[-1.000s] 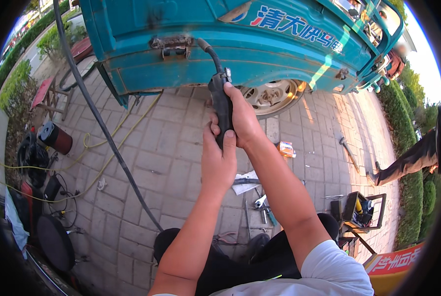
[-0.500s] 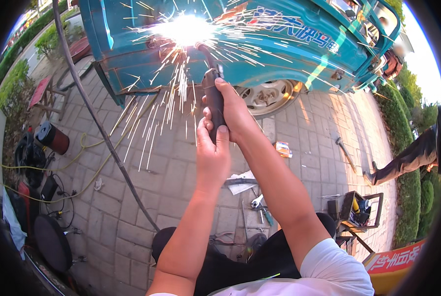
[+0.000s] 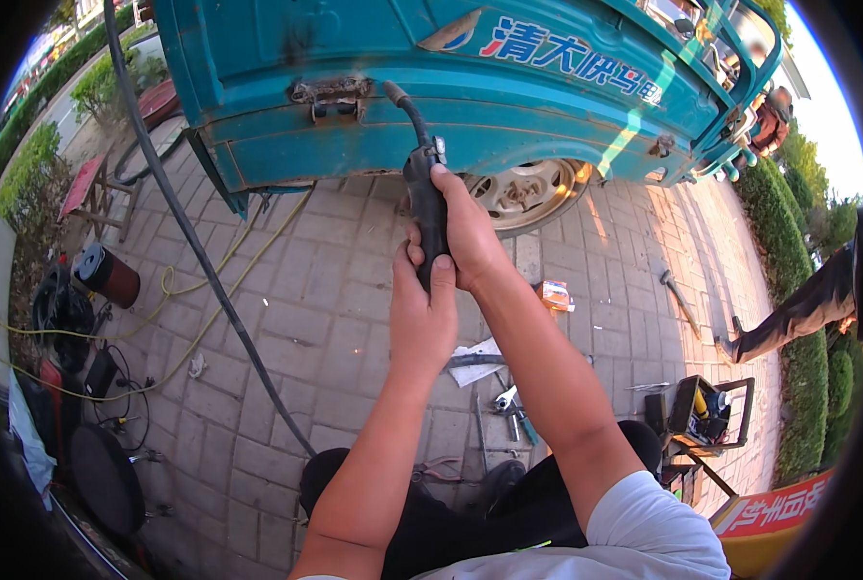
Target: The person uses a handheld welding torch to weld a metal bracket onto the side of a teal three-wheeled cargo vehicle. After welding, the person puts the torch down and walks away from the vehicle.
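Both my hands are wrapped round the black handle of a welding torch [image 3: 427, 198]. My right hand [image 3: 468, 232] grips it from the right, the thumb lying along the top near the neck. Lower down, my left hand [image 3: 422, 304] closes round the handle's near end. The torch's bent neck and nozzle point up and left, a little apart from a rough, rusty metal bracket [image 3: 337, 100] on the side of a teal vehicle [image 3: 287, 145]. Dark scorch marks show above the bracket, and no arc burns at the tip.
A thick black cable [image 3: 195, 232] crosses the left side. Yellow cord [image 3: 221, 302] runs over the brick paving. Nearby are pliers [image 3: 438, 470], a small orange box [image 3: 554, 296], a hammer [image 3: 681, 300] and an open tool box [image 3: 707, 411]. At right, a person's leg [image 3: 799, 304] extends in.
The bright arc and flying sparks have gone out, leaving the bracket visible. The torch and both hands have shifted slightly right and down, the nozzle now drawn away from the metal.
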